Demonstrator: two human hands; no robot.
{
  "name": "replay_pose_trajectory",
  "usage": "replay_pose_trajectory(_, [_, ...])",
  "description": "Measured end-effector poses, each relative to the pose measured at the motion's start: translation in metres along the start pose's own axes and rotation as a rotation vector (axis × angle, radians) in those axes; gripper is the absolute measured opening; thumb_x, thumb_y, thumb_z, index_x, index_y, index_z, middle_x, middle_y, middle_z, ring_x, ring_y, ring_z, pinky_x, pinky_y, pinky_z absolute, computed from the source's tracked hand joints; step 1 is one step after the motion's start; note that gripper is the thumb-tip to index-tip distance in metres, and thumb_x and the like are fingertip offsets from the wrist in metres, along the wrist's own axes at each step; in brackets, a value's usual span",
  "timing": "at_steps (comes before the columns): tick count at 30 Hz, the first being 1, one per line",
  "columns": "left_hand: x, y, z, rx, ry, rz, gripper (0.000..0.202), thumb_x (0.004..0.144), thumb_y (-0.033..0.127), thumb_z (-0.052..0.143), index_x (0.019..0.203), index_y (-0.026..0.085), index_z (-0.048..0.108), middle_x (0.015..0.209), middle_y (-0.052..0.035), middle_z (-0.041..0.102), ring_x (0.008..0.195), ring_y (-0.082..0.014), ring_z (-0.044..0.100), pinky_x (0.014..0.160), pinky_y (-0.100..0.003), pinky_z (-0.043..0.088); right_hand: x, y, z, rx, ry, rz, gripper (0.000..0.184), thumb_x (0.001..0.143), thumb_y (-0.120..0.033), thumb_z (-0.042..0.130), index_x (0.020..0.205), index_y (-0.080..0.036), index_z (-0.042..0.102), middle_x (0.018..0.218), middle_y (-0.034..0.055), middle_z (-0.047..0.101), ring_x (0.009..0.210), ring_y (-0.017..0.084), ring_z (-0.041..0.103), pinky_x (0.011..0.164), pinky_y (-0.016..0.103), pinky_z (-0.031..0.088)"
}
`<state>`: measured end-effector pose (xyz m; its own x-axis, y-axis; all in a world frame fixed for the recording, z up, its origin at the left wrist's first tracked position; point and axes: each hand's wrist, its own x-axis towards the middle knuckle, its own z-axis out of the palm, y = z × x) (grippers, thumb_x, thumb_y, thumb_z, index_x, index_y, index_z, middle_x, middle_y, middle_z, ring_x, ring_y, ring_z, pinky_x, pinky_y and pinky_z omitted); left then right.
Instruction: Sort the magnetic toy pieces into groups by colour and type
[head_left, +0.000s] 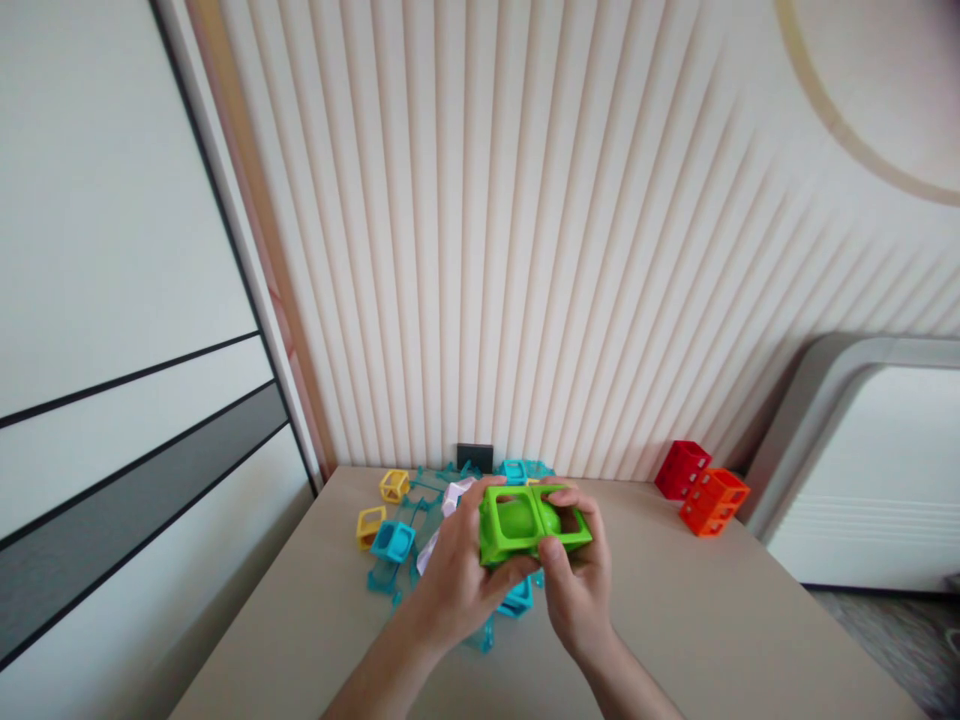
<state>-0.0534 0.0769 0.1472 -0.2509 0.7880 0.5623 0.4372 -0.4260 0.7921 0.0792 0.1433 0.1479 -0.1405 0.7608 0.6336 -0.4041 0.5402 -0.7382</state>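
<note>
Left hand point(457, 580), right hand point(581, 595): both holding two joined green blocks point(535, 515), up above table point(652, 620). Table's left side: two yellow blocks point(394, 488), one blue block point(393, 541) near. Table's right back corner: one red stack point(683, 468), one orange stack point(714, 503) beside it.

green blocks point(538, 516) – smooth glossy plastic, teal pieces point(385, 576) at left – translucent plastic, tabletop point(652, 590) smooth matt, far wall point(480, 250) ribbed matt
</note>
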Motion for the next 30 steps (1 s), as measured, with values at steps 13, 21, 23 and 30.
replay_pose_trajectory(13, [0.014, 0.002, -0.003, -0.197, 0.364, -0.269, 0.058, 0.087, 0.053, 0.072, 0.134, 0.025, 0.051, 0.118, -0.0065, 0.069, 0.103, -0.0226, 0.07, 0.087, -0.031, 0.057, -0.013, 0.002, 0.008, -0.407, -0.087, -0.05, 0.059, 0.103, -0.035, 0.053, 0.157, -0.035, 0.03, 0.158, 0.0098, 0.039, 0.141, 0.03, 0.044, 0.113, 0.053, 0.042])
replay_pose_trajectory(21, [0.024, -0.006, -0.005, -0.758, 0.272, -0.48, 0.062, 0.091, 0.061, 0.064, 0.14, 0.025, 0.051, 0.13, -0.0106, 0.07, 0.119, -0.027, 0.067, 0.099, -0.04, 0.056, -0.018, 0.026, 0.013, -0.537, -0.177, -0.025, 0.069, 0.1, -0.039, 0.059, 0.16, -0.032, 0.027, 0.162, 0.0106, 0.037, 0.151, 0.032, 0.033, 0.119, 0.055, 0.037])
replay_pose_trajectory(23, [0.022, -0.008, -0.003, -0.73, 0.288, -0.483, 0.062, 0.088, 0.062, 0.068, 0.137, 0.026, 0.057, 0.133, -0.0097, 0.069, 0.124, -0.0273, 0.065, 0.102, -0.039, 0.054, -0.016, 0.031, 0.01, -0.488, -0.127, 0.028, 0.072, 0.097, -0.043, 0.063, 0.16, -0.031, 0.028, 0.162, 0.0105, 0.038, 0.15, 0.034, 0.035, 0.12, 0.059, 0.034])
replay_pose_trajectory(30, [0.019, -0.01, -0.002, -0.524, 0.082, -0.292, 0.045, 0.094, 0.046, 0.068, 0.131, 0.023, 0.068, 0.133, -0.0087, 0.07, 0.122, -0.0264, 0.066, 0.105, -0.035, 0.052, -0.01, 0.033, 0.006, -0.299, -0.074, 0.182, 0.088, 0.089, -0.048, 0.073, 0.161, -0.027, 0.027, 0.161, 0.0112, 0.042, 0.149, 0.034, 0.038, 0.118, 0.058, 0.036])
